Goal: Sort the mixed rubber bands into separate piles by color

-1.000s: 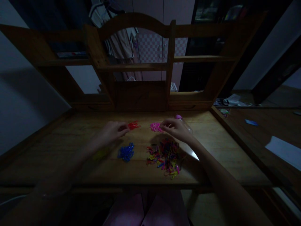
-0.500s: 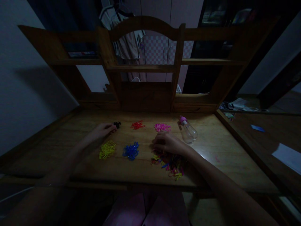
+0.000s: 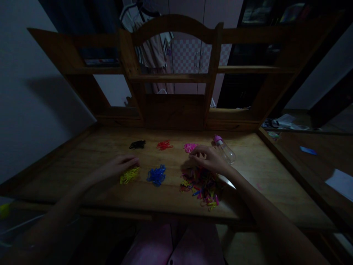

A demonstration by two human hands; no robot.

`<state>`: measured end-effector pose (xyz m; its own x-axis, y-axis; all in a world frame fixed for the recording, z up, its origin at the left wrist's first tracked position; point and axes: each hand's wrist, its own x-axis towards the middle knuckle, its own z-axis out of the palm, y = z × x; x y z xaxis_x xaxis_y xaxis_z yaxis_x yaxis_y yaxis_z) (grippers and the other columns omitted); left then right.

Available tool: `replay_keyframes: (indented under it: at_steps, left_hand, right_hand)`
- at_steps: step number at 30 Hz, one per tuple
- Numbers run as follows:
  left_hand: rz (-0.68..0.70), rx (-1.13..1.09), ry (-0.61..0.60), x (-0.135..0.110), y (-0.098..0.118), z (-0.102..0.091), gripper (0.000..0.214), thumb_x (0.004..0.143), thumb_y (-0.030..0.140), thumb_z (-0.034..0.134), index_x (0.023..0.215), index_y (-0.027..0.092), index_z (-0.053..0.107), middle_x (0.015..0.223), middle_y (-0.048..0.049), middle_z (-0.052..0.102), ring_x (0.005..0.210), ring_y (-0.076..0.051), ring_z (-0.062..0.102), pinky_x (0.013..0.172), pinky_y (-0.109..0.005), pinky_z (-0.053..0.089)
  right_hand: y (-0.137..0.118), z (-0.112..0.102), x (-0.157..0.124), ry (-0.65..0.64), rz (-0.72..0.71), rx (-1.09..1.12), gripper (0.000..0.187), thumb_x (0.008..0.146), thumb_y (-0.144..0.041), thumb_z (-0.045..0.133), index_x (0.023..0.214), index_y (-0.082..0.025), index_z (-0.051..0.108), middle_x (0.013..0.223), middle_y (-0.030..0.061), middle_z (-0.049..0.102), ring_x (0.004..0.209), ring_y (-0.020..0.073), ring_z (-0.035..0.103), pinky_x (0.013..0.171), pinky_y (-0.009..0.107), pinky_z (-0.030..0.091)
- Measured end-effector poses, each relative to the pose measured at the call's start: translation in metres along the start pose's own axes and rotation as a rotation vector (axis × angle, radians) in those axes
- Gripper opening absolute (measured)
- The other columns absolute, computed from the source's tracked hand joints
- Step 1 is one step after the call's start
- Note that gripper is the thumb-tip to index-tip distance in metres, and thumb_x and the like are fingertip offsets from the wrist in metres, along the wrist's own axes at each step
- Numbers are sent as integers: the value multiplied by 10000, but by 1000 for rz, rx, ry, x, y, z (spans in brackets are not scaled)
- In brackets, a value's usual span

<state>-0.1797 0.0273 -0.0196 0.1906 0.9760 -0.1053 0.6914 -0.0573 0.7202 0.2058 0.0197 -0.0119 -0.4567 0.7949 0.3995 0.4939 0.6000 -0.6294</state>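
Note:
My left hand (image 3: pixel 124 162) hovers at the upper edge of a pile of yellow rubber bands (image 3: pixel 129 177), fingers drawn together; whatever they might hold is hidden. Beside that pile lie blue rubber bands (image 3: pixel 156 175). Farther back are black ones (image 3: pixel 137 144) and red ones (image 3: pixel 164 144). My right hand (image 3: pixel 208 158) is bent in a pinch by the near edge of the pink rubber bands (image 3: pixel 190 147), covering part of them. Between its fingertips I cannot make anything out. Under and in front of its wrist spreads a mixed-colour heap of rubber bands (image 3: pixel 202 188).
A clear bottle with a pink cap (image 3: pixel 226 151) lies on its side right of the pink pile. A wooden shelf unit (image 3: pixel 173 110) rises along the desk's back edge. On the side surface to the right are a blue card (image 3: pixel 308 150) and white paper (image 3: pixel 340 184).
My left hand has moved from the black pile back towards me, to the yellow one. My right hand has risen from the mixed heap to the pink pile. The view has shifted slightly.

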Motion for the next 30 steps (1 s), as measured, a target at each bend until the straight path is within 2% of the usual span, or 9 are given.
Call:
replay_keyframes:
  at_steps: [3, 6, 8, 11, 13, 15, 17, 23, 30]
  left_hand:
    - [123, 133, 78, -10, 13, 2, 415, 868, 579, 498, 920, 217, 695, 997, -54, 695, 971, -257, 619, 906, -377, 474]
    - [252, 220, 219, -26, 44, 23, 354, 913, 519, 464, 957, 233, 668, 1057, -42, 660, 1045, -254, 584, 955, -391, 443]
    - [316, 212, 199, -43, 69, 53, 287, 923, 471, 482, 983, 247, 652, 1071, -35, 650, 1025, -239, 589, 928, -381, 462]
    - [462, 143, -28, -73, 106, 117, 224, 971, 320, 434, 1091, 279, 619, 1115, -31, 635, 1051, -200, 581, 938, -351, 475]
    - [569, 124, -100, -89, 124, 159, 247, 976, 251, 417, 1144, 277, 596, 1139, -43, 628, 1079, -197, 564, 967, -361, 469]
    - [583, 114, -133, -98, 137, 191, 225, 965, 257, 453, 1148, 264, 584, 1119, -59, 622, 1049, -205, 560, 947, -368, 486]
    - [547, 117, -123, -99, 145, 211, 214, 957, 272, 468, 1142, 261, 574, 1115, -80, 601, 1039, -225, 548, 913, -393, 499]
    - [454, 236, -60, -78, 148, 223, 94, 931, 228, 498, 973, 237, 581, 1031, -107, 563, 982, -269, 506, 811, -458, 479]
    - [554, 385, -30, -71, 150, 224, 121, 909, 161, 483, 968, 212, 576, 1011, -118, 544, 923, -279, 466, 774, -450, 446]
  right_hand:
    - [0, -7, 1, 56, 36, -23, 172, 904, -304, 584, 884, -192, 714, 816, 28, 690, 727, 155, 593, 643, 266, 393]
    - [2, -12, 1, 124, 76, -32, 194, 911, -330, 573, 884, -200, 714, 843, 33, 701, 726, 157, 592, 640, 273, 391]
    - [3, -14, 2, 173, 100, -32, 203, 909, -345, 572, 869, -201, 709, 829, 31, 703, 705, 154, 585, 624, 273, 386]
    - [4, -16, 3, 224, 141, -31, 226, 910, -373, 568, 848, -202, 702, 767, 22, 692, 665, 147, 572, 596, 271, 376]
    - [5, -16, 3, 242, 167, -24, 233, 913, -380, 563, 848, -202, 699, 751, 21, 691, 657, 144, 575, 592, 271, 377]
    - [7, -17, 3, 250, 179, -13, 229, 915, -373, 561, 848, -200, 695, 753, 21, 692, 663, 142, 586, 596, 270, 384]
    - [8, -17, 3, 249, 177, 0, 226, 915, -367, 562, 839, -197, 690, 747, 20, 690, 664, 141, 595, 598, 269, 390]
    - [8, -16, 1, 251, 162, 27, 227, 918, -376, 559, 858, -198, 687, 761, 21, 694, 684, 140, 612, 623, 265, 422]
    - [8, -16, 1, 257, 162, 24, 239, 916, -375, 558, 861, -183, 690, 755, 22, 693, 686, 135, 613, 613, 250, 415]
